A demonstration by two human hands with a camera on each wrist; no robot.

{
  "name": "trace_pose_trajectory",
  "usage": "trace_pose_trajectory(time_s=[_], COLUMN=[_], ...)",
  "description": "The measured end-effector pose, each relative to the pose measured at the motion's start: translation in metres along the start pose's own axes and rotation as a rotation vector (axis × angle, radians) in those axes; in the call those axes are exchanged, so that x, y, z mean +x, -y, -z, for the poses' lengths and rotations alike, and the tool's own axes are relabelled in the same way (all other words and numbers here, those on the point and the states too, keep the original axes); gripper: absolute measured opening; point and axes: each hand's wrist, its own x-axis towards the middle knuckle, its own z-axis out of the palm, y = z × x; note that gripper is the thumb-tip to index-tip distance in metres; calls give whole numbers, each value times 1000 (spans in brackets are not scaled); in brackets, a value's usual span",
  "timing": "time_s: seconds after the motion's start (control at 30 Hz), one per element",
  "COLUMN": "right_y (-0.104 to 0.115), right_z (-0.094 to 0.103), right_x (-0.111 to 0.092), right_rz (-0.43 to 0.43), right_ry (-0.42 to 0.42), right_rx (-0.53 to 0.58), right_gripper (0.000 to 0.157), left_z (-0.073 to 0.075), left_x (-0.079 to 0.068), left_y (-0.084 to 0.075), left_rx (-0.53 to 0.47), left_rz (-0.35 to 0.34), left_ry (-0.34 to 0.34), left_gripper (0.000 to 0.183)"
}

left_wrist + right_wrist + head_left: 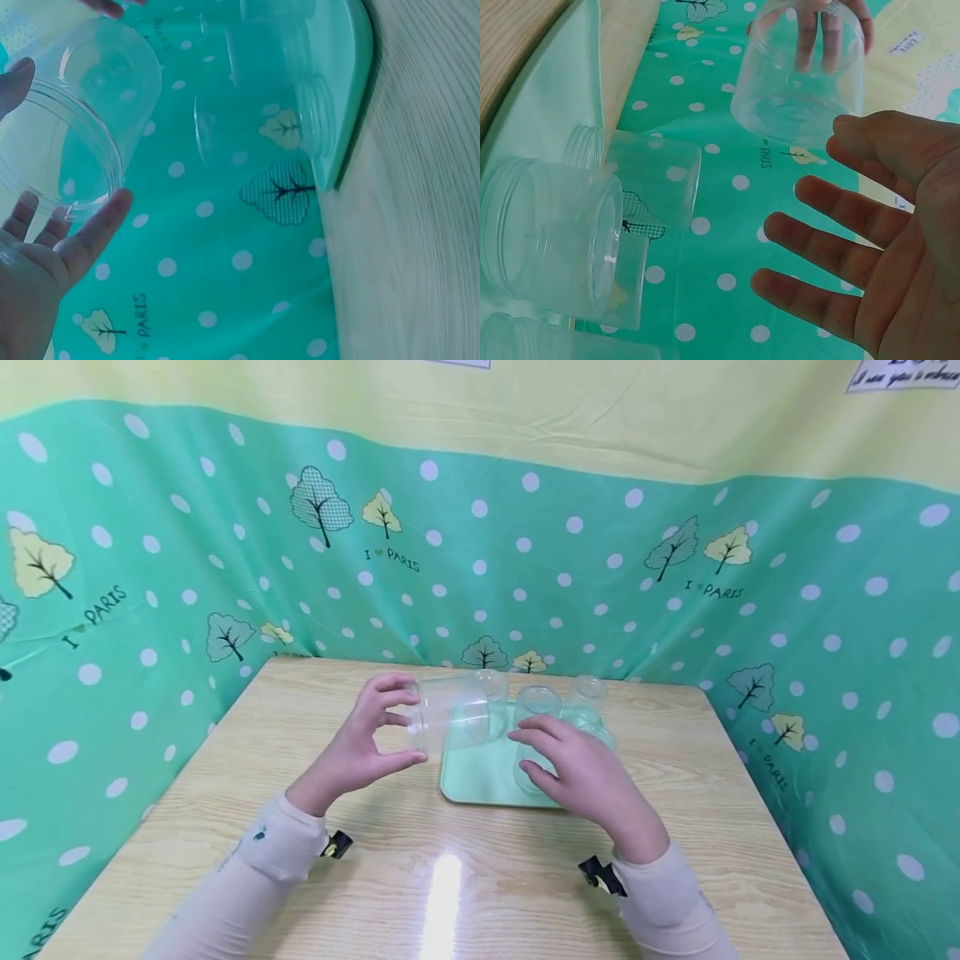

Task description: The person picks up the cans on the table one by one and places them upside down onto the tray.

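My left hand (352, 752) grips a clear plastic jar (452, 712) around its ridged rim, thumb on one side and fingers on the other. The jar lies on its side in the air, rim towards the left palm and base pointing right. In the left wrist view the jar's round mouth (56, 150) faces the palm. Over the near right part of a pale green tray (468, 787), my right hand (581, 768) hovers with its fingers spread and slightly bent. The right wrist view shows that hand (900, 240) holding nothing, apart from the lifted jar (799, 90).
Several clear jars stand rim down on the tray, among them a far-left jar (495, 693), a middle jar (538, 700) and a far-right jar (588, 690). The right hand partly hides some. Behind the wooden table (390, 860) hangs a green dotted cloth (480, 535).
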Motion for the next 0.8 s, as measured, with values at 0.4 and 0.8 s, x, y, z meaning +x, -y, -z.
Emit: trace_pose_trajectory(time_s=[0.4,0.8], right_y=[-7,-14], right_z=[4,10], right_x=[-1,-2], right_rz=[5,-11], right_ry=[-40,-81], right_rx=[21,174], right_gripper=[44,55], left_z=[-9,-17], left_x=[0,2], left_y=[1,1], left_rx=[-74,-144], left_rz=[-10,4], left_ry=[57,59], left_gripper=[79,78])
